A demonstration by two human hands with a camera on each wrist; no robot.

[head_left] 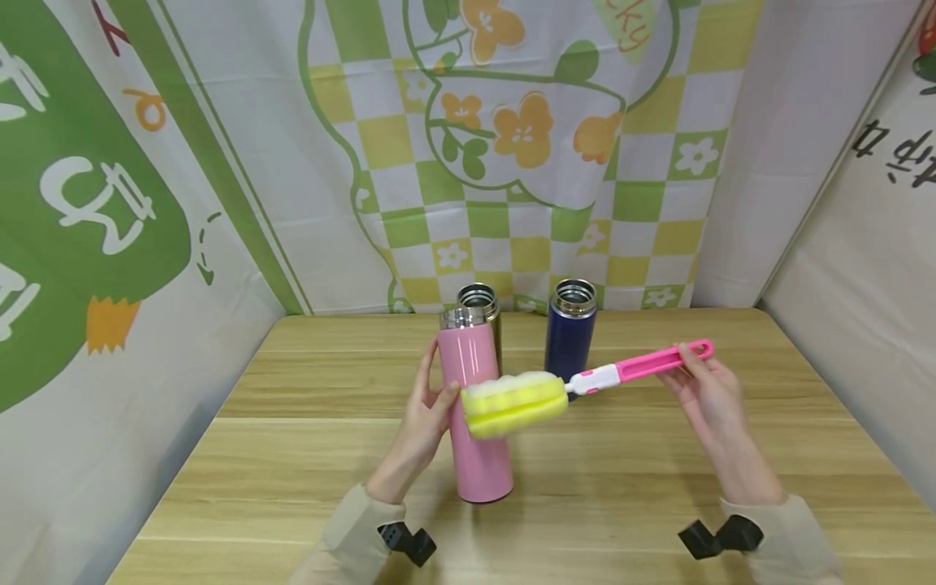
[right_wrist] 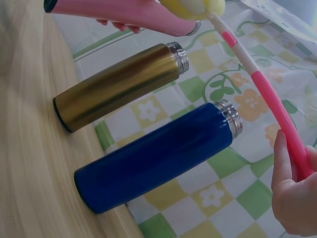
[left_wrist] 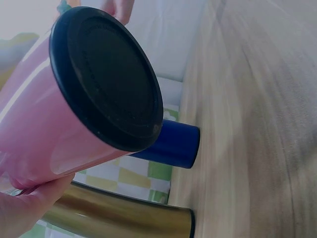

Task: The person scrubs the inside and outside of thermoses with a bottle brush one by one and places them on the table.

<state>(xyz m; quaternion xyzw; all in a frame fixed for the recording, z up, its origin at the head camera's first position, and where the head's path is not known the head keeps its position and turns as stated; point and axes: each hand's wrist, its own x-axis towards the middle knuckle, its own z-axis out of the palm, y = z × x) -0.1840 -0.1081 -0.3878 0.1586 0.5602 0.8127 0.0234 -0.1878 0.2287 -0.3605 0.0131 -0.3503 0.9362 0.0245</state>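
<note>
My left hand (head_left: 426,409) grips a pink vacuum flask (head_left: 478,463) around its side, raised off the table with its black base (left_wrist: 111,79) showing in the left wrist view. My right hand (head_left: 708,396) pinches the pink handle (head_left: 658,363) of a bottle brush near its looped end. The brush's yellow and white sponge head (head_left: 515,402) lies across the front of the pink flask in the head view; whether they touch I cannot tell. Behind stand a gold flask (right_wrist: 119,84) and a dark blue flask (right_wrist: 158,156), both upright with silver necks and no lids.
A wood-grain table (head_left: 292,463) lies beneath everything. At its back edge hangs a green and yellow checked cloth (head_left: 526,219), with printed cloth walls on the left (head_left: 88,244) and right (head_left: 863,268). Each wrist carries a small black device.
</note>
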